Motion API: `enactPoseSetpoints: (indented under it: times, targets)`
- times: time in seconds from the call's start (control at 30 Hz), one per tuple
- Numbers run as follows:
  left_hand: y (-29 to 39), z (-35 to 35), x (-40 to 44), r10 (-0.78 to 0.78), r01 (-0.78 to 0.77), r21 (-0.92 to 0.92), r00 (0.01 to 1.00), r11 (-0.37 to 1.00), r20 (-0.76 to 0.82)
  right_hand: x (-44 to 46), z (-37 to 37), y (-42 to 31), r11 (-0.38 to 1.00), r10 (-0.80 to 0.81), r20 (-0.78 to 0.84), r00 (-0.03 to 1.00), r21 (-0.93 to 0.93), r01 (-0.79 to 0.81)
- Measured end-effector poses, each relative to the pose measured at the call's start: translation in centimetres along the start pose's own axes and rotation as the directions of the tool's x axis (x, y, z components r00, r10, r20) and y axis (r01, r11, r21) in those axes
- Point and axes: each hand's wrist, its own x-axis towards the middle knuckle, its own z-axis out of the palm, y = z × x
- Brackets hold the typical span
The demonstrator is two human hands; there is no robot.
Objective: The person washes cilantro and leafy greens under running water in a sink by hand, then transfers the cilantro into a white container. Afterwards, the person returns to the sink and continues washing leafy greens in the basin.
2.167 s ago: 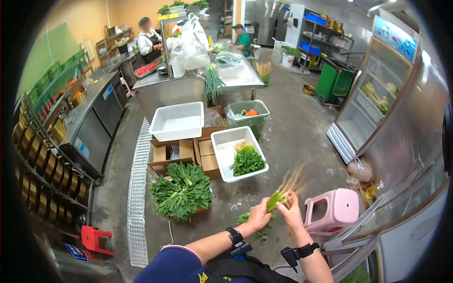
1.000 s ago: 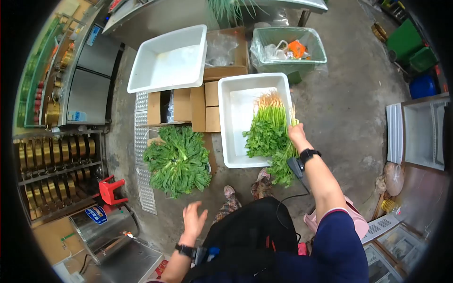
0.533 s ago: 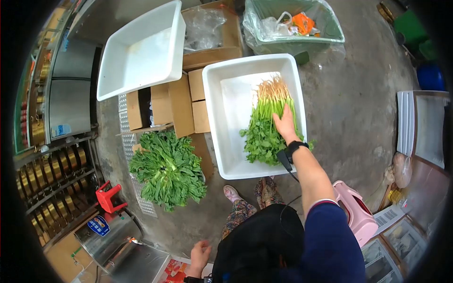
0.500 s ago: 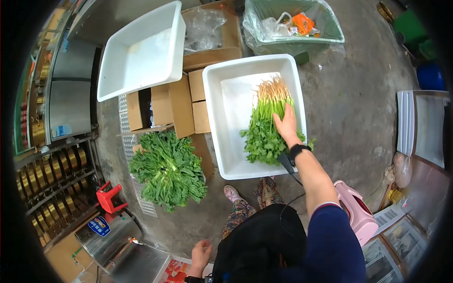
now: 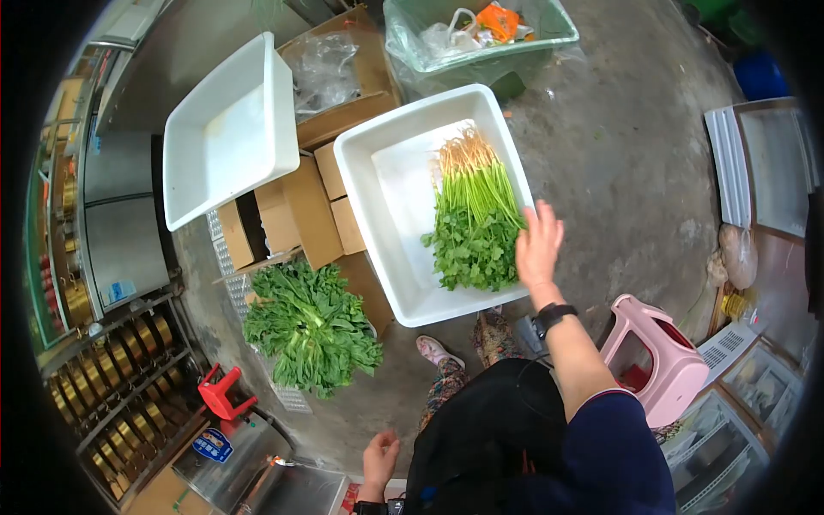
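Note:
A bunch of fresh coriander [image 5: 472,219] lies in the right half of a white plastic tub [image 5: 378,236], pale roots toward the far side and leaves toward me. My right hand [image 5: 539,249] is open over the tub's right rim, fingers stretched out, beside the leaves and holding nothing. Whether it touches the rim, I cannot tell. Low in the view, my left hand [image 5: 379,459] hangs loosely bent near my body, thumb and fingers slightly apart, with nothing visible in it. A large pile of leafy greens [image 5: 313,330] sits left of the tub.
Another white tub [image 5: 227,137] rests tilted on cardboard boxes [image 5: 313,219]. Behind stands a green bin [image 5: 481,60] lined with plastic. A pink stool [image 5: 657,356] is at my right, a red stool [image 5: 225,392] at the left, near racks of brass-coloured discs [image 5: 112,369].
My right hand has come off the coriander stems and shifted right to the tub's rim. The coriander stays in the tub. My left hand remains low, and the camera view has turned slightly.

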Motion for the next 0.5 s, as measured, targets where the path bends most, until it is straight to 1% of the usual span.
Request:
enactPoseSetpoints:
  times: [0.03,0.07,0.1,0.13,0.17,0.2,0.23,0.27,0.3,0.33,0.37,0.4,0.43,0.47,0.5]
  targets:
    - [0.2,0.1,0.1,0.011,-0.011,0.001,1.0,1.0,-0.004,0.1,0.6,0.7,1.0,0.004,-0.007,1.0,0.011,-0.004]
    - [0.6,0.1,-0.1,-0.003,0.002,0.063,1.0,0.998,0.011,-1.3,2.7,5.7,0.99,0.106,0.054,0.993,-0.096,-0.1]
    - [1.0,0.2,-0.1,-0.013,0.01,0.125,1.0,0.992,0.02,-2.0,3.3,8.2,0.971,0.225,0.253,0.941,0.021,-0.238]
    - [1.1,0.2,-0.2,0.005,-0.006,0.129,1.0,0.992,0.01,-2.2,2.8,8.5,0.915,0.3,0.453,0.839,0.112,-0.388]
    - [0.9,0.2,-0.3,0.008,-0.01,0.084,1.0,0.996,0.02,-2.7,2.6,8.4,0.912,0.302,0.436,0.848,0.127,-0.39]
    - [1.0,0.3,-0.4,0.011,-0.013,0.037,0.999,0.999,0.03,-2.8,1.6,7.4,0.949,0.276,0.35,0.895,0.048,-0.312]
    - [1.5,0.2,-0.6,0.041,-0.042,0.049,0.999,0.998,0.019,-3.2,0.7,6.6,0.97,0.241,0.266,0.933,-0.043,-0.238]
    - [1.7,0.1,-0.6,0.06,-0.061,0.054,0.998,0.997,0.011,-3.9,0.6,6.1,0.966,0.257,0.232,0.938,-0.042,-0.254]
    - [1.7,-0.1,-0.5,0.041,-0.043,0.049,0.999,0.998,0.035,-4.6,0.7,5.6,0.962,0.271,0.197,0.942,-0.037,-0.269]
    - [1.3,-0.2,-0.5,0.021,-0.023,0.046,0.998,0.999,0.059,-5.8,1.8,5.5,0.938,0.34,0.252,0.906,-0.028,-0.345]
    - [0.3,-0.1,-0.3,0.043,-0.044,0.019,0.997,0.999,0.057,-6.3,1.9,4.7,0.914,0.365,0.357,0.86,0.036,-0.404]
    - [1.2,-0.4,-0.5,0.064,-0.065,0.023,0.997,0.998,0.045,-7.0,2.3,4.0,0.93,0.305,0.339,0.89,0.097,-0.355]
    - [2.5,-0.8,-1.3,0.073,-0.079,0.052,0.993,0.996,0.094,-7.6,4.2,4.7,0.949,0.237,0.265,0.935,0.144,-0.281]
    - [3.9,-1.3,-1.9,0.085,-0.097,0.081,0.987,0.992,0.133,-7.9,5.8,5.7,0.922,0.313,0.31,0.898,0.129,-0.366]
    - [4.6,-1.4,-2.1,0.111,-0.125,0.107,0.986,0.986,0.122,-7.7,6.8,6.4,0.872,0.407,0.371,0.835,0.116,-0.476]
